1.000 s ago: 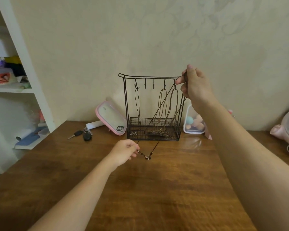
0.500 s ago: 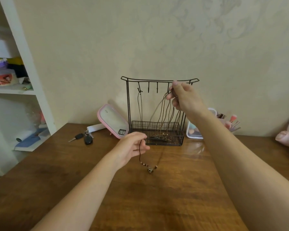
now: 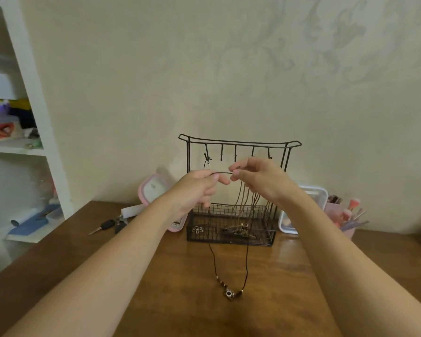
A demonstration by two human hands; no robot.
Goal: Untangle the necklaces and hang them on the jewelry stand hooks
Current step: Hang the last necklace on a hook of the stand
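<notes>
A black wire jewelry stand (image 3: pixel 238 142) stands on the wooden table against the wall, with a row of hooks under its top bar and a mesh basket at its base. My left hand (image 3: pixel 197 188) and my right hand (image 3: pixel 260 178) are raised in front of the stand and pinch the top of a dark cord necklace (image 3: pixel 247 261) between them. Its loop hangs down, and the beaded pendant (image 3: pixel 229 292) lies just above or on the table. Several tan cords (image 3: pixel 241 203) hang behind my right hand into the basket. One thin necklace hangs from the leftmost hook (image 3: pixel 206 156).
A pink-rimmed mirror (image 3: pixel 153 188) leans left of the stand, with keys (image 3: pixel 107 224) beside it. A clear box (image 3: pixel 309 198) and a pink brush holder (image 3: pixel 343 215) stand at the right. White shelves (image 3: pixel 22 147) rise at the left.
My left hand rose from table height to the cord's top. My right hand came down from the right hooks toward it. The dark necklace now hangs as a loop from both hands.
</notes>
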